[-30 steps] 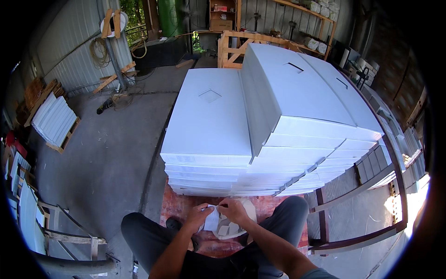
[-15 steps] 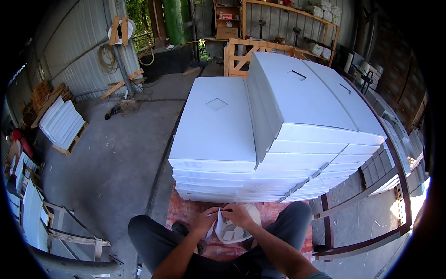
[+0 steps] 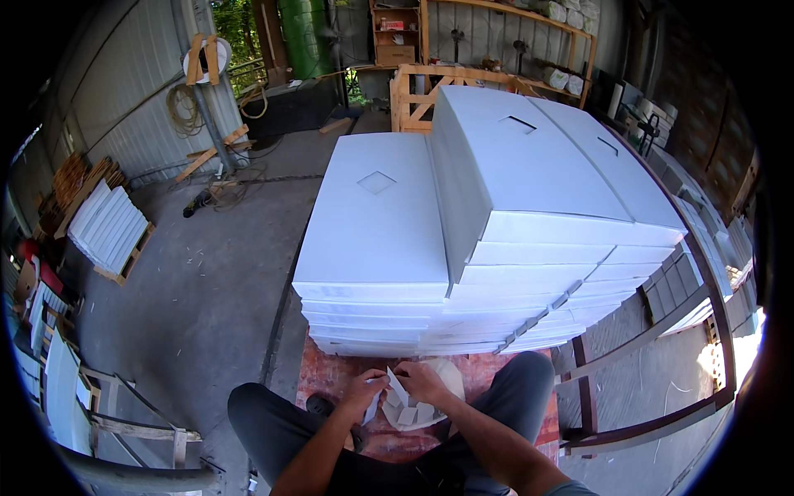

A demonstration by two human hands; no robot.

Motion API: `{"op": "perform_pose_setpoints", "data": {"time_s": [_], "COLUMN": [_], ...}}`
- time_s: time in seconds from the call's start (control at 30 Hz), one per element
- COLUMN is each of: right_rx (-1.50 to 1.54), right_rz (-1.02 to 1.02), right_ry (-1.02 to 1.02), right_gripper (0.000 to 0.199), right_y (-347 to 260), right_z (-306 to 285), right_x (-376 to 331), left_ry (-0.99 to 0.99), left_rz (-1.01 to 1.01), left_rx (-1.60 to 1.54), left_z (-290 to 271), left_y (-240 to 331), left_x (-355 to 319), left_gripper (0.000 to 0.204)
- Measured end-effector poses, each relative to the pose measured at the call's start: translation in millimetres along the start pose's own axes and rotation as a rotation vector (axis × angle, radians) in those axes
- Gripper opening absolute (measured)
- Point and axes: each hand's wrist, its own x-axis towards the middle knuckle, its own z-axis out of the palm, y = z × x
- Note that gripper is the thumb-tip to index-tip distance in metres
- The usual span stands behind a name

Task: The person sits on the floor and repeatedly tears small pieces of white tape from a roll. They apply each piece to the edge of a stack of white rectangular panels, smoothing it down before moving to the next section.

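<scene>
My left hand (image 3: 361, 392) and my right hand (image 3: 420, 382) work close together above my lap, both with fingers closed. Between them a thin white card piece (image 3: 398, 385) stands tilted, its upper end pointed, pinched by the right fingers. Another pale strip (image 3: 373, 407) hangs below the left fingers, held there. Just under the right hand rests a round, cream-coloured container or bag (image 3: 452, 377) with several small white pieces (image 3: 408, 416) in it. Whether it is a bag or a bowl is hard to tell.
Stacked flat white boxes (image 3: 372, 223) rise in front of me, with a taller stack (image 3: 529, 165) on the right. I sit on a worn red surface (image 3: 331, 372). A dark metal frame (image 3: 645, 438) stands at right, a wooden rack (image 3: 141, 426) at left.
The white card between my hands has tilted to the left at its top and its lower end has swung right. Both hands stay near the same spot; the view has shifted slightly.
</scene>
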Motion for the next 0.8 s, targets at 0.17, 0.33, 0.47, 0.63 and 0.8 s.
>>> {"op": "perform_pose_setpoints", "data": {"time_s": [0.17, 0.33, 0.47, 0.63, 0.8], "right_rx": [-0.006, 0.035, 0.064, 0.157, 0.115], "right_rz": [0.024, 0.077, 0.022, 0.07, 0.135], "right_ry": [0.024, 0.202, 0.488, 0.553, 0.452], "right_gripper": [0.024, 0.022, 0.019, 0.017, 0.019], "right_y": [3, 3, -8, -14, -8], "right_z": [-1, -9, -32, -40, -33], "right_x": [-1, 3, 7, 8, 6], "left_ry": [0.006, 0.232, 0.372, 0.378, 0.251], "left_rz": [0.01, 0.067, -0.094, -0.205, -0.295], "left_rx": [0.033, 0.052, 0.153, 0.296, 0.284], "left_z": [-3, -14, -42, -30, 30], "left_y": [-5, -23, -35, -70, -65], "left_x": [5, 15, 28, 56, 51], "left_gripper": [0.014, 0.009, 0.009, 0.01, 0.014]}}
